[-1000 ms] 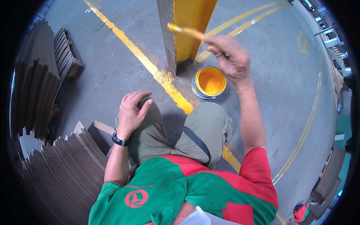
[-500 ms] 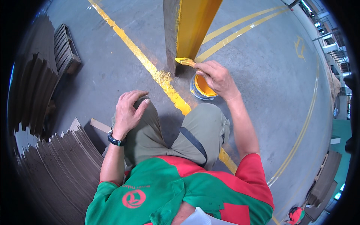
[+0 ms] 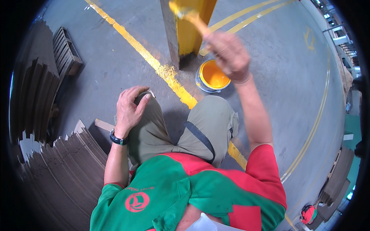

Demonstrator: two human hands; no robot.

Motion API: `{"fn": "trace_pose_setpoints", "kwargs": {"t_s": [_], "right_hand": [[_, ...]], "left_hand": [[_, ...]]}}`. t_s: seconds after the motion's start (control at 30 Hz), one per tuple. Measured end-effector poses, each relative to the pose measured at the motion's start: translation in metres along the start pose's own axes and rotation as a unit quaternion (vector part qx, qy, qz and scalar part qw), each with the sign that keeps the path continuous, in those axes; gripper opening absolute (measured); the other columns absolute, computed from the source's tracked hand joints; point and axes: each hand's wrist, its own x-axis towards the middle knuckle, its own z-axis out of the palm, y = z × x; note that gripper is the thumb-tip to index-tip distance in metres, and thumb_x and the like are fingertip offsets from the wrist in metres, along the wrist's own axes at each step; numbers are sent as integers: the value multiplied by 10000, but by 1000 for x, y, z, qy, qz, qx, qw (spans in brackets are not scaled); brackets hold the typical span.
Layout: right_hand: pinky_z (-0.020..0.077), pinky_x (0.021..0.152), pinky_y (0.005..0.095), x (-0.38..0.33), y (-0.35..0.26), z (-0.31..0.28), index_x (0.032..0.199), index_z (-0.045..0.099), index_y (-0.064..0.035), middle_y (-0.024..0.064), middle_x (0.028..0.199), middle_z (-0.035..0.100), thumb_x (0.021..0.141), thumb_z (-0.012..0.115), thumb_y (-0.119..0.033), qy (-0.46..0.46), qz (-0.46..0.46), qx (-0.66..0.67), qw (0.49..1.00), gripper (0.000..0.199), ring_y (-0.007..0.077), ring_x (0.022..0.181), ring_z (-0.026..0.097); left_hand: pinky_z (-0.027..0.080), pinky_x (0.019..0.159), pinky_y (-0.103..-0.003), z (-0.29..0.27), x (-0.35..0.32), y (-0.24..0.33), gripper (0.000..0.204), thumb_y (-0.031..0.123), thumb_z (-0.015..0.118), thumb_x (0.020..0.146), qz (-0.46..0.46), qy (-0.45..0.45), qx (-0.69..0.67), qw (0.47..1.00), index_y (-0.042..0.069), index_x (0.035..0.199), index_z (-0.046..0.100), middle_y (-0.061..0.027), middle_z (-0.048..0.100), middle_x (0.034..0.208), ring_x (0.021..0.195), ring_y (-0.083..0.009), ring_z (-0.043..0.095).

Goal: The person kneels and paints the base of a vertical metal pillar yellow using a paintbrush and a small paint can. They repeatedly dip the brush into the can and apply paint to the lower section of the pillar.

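My right hand (image 3: 229,56) is closed round the wooden handle of a paintbrush (image 3: 195,21), slightly smeared by motion. Its bristles, wet with yellow paint, are up beside the steel column (image 3: 169,34), whose right face is yellow and left face grey; whether they touch it I cannot tell. Just below that hand, a paint can (image 3: 215,75) of yellow paint stands on the floor by the column's foot, its outside streaked blue and white. My left hand (image 3: 131,107) rests on my left knee with the fingers loosely spread and nothing in them. A dark band circles that wrist.
Stacks of brown cardboard sheets (image 3: 69,173) stand close on my left, with a wooden pallet (image 3: 66,52) beyond. A worn yellow line (image 3: 142,52) crosses the grey floor beneath me. At the lower right are more stacked sheets (image 3: 336,177) and a person in red and green (image 3: 308,214).
My right hand has lifted the paintbrush from near the column's foot to higher up along it. The left hand stays on the knee. The view has shifted slightly.
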Motion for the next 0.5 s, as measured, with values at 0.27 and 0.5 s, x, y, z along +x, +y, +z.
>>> {"fn": "trace_pose_setpoints", "kwargs": {"t_s": [0.27,0.5], "right_hand": [[560,754,403,-91,14,58,1210,697,-84,81,943,709,894,774,-77,-356,122,83,923,326,272,869,691],[570,740,370,-45,13,26,1194,729,-84,73,933,709,848,811,-67,-91,60,83,991,356,258,848,681]], "left_hand": [[489,1038,-430,0,1,4,260,259,725,972,-4,-1,11,1000,81,1160,748,-98,760,1139,1111,-312,689],[490,1040,-430,-1,-2,0,265,255,728,971,-22,-4,4,1000,81,1169,749,-103,760,1155,1115,-321,687]]}}
